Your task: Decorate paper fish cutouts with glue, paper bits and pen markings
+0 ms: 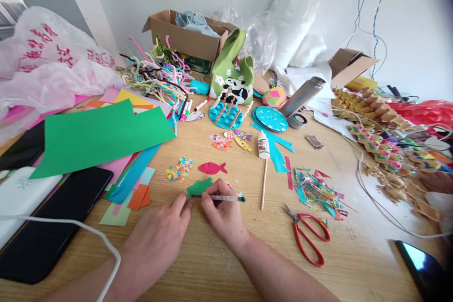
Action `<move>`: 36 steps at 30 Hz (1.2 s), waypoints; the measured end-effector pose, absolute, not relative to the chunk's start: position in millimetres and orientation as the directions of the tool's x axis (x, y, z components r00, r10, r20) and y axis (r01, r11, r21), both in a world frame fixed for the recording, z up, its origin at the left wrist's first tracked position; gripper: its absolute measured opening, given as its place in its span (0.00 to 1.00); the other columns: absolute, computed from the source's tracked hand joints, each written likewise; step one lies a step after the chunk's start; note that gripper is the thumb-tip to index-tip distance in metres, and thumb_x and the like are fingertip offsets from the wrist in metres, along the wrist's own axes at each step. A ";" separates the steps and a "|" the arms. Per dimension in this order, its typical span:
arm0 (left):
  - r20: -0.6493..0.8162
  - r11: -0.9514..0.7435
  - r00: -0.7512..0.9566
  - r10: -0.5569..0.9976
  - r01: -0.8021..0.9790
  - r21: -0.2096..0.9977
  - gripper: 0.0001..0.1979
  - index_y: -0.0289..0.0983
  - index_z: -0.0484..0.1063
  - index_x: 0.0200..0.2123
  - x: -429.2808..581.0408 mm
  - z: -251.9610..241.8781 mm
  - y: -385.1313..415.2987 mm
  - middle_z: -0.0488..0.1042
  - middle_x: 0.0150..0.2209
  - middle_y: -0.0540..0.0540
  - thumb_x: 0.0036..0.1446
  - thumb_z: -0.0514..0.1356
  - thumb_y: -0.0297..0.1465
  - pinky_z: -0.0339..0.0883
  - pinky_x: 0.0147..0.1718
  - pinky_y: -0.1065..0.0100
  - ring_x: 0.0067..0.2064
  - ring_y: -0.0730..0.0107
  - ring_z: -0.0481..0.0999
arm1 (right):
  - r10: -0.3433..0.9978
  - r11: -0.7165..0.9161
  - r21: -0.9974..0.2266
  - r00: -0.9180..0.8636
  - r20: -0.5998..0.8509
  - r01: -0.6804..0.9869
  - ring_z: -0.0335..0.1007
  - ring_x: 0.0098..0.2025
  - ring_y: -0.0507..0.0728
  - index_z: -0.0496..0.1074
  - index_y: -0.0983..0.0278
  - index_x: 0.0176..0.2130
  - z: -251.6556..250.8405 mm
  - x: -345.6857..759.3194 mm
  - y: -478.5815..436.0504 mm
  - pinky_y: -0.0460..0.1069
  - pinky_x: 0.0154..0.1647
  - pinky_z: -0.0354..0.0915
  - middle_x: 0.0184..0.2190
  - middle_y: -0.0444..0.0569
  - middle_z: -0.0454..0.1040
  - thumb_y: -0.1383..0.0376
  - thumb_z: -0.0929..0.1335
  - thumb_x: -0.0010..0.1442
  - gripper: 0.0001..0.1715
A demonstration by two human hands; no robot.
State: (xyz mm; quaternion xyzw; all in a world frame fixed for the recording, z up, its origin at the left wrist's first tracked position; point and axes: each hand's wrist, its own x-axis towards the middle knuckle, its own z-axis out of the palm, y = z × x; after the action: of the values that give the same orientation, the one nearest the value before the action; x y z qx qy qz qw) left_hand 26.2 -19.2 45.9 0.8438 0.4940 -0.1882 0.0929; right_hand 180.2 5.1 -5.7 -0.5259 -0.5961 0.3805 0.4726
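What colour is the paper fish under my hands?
Green. The paper fish shows best in the head view, held by the left hand, pen in the right hand.

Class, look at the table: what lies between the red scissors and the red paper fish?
In the head view, a wooden stick lies between the red scissors and the red paper fish.

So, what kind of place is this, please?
Probably a craft table in a home or small workshop: coloured paper sheets, red scissors, a glue bottle and paper fish lie on the wooden table.
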 end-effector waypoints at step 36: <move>-0.391 -0.487 0.442 0.807 0.873 -0.018 0.33 0.37 0.60 0.65 26.8 45.2 -22.1 0.73 0.51 0.37 0.58 0.47 0.15 0.77 0.36 0.58 0.43 0.57 0.80 | 0.991 0.113 -0.967 0.044 0.126 0.230 0.57 0.19 0.50 0.65 0.60 0.27 -9.7 178.4 7.0 0.45 0.20 0.55 0.18 0.40 0.65 0.63 0.67 0.58 0.09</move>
State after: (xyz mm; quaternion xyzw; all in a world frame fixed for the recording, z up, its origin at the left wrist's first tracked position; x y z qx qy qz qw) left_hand 26.8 -22.1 45.2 0.8441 0.4977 -0.1766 0.0933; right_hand 178.4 7.0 -9.7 -0.5371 -0.5683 0.3940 0.4830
